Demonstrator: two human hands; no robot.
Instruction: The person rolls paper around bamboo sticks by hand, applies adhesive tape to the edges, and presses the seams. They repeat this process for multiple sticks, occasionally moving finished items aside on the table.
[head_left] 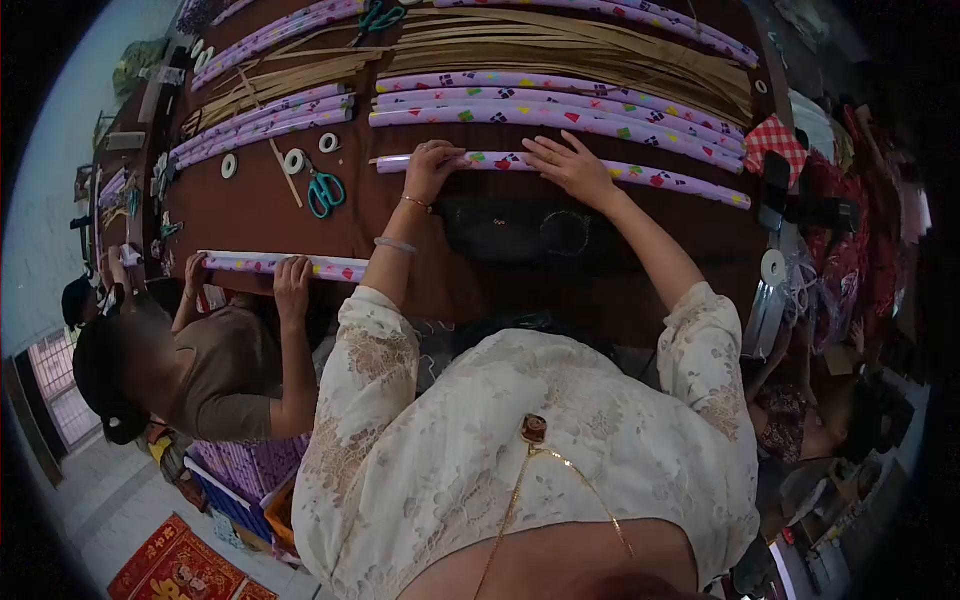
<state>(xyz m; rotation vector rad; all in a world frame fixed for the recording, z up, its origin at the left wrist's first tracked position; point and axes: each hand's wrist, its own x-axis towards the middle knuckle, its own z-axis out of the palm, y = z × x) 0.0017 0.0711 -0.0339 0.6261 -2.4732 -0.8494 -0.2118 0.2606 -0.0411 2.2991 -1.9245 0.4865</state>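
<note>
A long lilac roll of patterned wrapping sheet [680,182] lies crosswise in front of me on the brown table. A tan tip, like the end of a strip, sticks out at its left end. My left hand [431,172] is closed on the roll near that end, thumb and fingers pressed to it. Farther right, my right hand [574,172] rests on top of the roll, fingers stretched out and spread. Just below the roll lies a black bag-like thing [500,232]. Teal-handled scissors [324,195] lie left of my left hand.
More lilac rolls [560,118] and tan strips [560,45] lie beyond. White tape rolls [294,161] are at left. A co-worker [235,365] at lower left holds another roll [335,268]. Red checked cloth [774,148] and a dark object [815,210] sit at the right edge.
</note>
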